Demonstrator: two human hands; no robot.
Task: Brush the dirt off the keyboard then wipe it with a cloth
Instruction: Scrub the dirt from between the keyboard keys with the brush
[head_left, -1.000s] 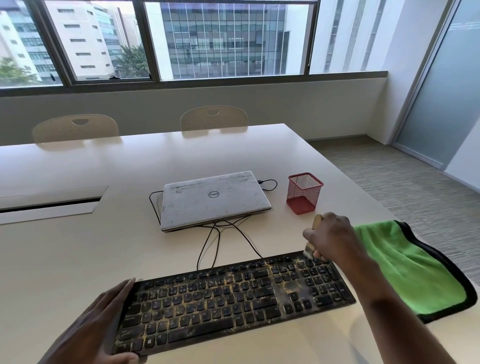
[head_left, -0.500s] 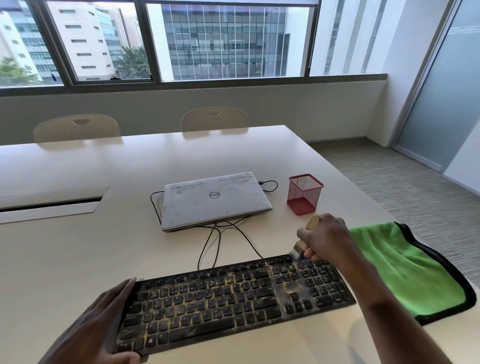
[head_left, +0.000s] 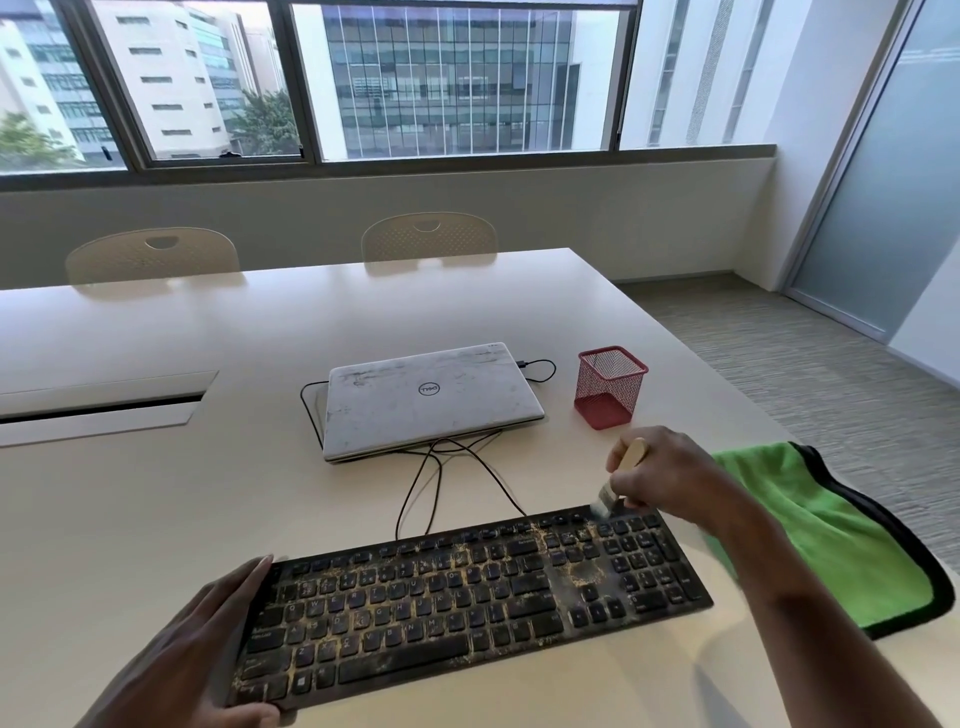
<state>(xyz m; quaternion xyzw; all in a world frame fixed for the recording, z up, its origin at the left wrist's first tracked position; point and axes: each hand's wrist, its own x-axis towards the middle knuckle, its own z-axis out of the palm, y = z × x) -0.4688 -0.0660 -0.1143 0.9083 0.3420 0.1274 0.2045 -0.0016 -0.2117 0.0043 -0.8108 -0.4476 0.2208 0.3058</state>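
Note:
A black keyboard (head_left: 467, 603) speckled with yellowish dirt lies on the white table (head_left: 156, 509) in front of me. My left hand (head_left: 197, 654) holds its left end, fingers along the edge and thumb under the near corner. My right hand (head_left: 670, 473) grips a small wooden-handled brush (head_left: 631, 457); its bristles touch the top row of keys near the right end. A green cloth with a black border (head_left: 831, 535) lies flat on the table to the right of the keyboard, partly hidden by my right forearm.
A closed dusty laptop (head_left: 431, 400) sits behind the keyboard with black cables (head_left: 436, 483) trailing toward it. A red mesh pen cup (head_left: 610, 387) stands to the laptop's right. The table's right edge drops to carpet. Two chairs stand at the far side.
My right hand has swept the brush leftward along the keyboard's top right rows. The left hand and the keyboard have stayed put.

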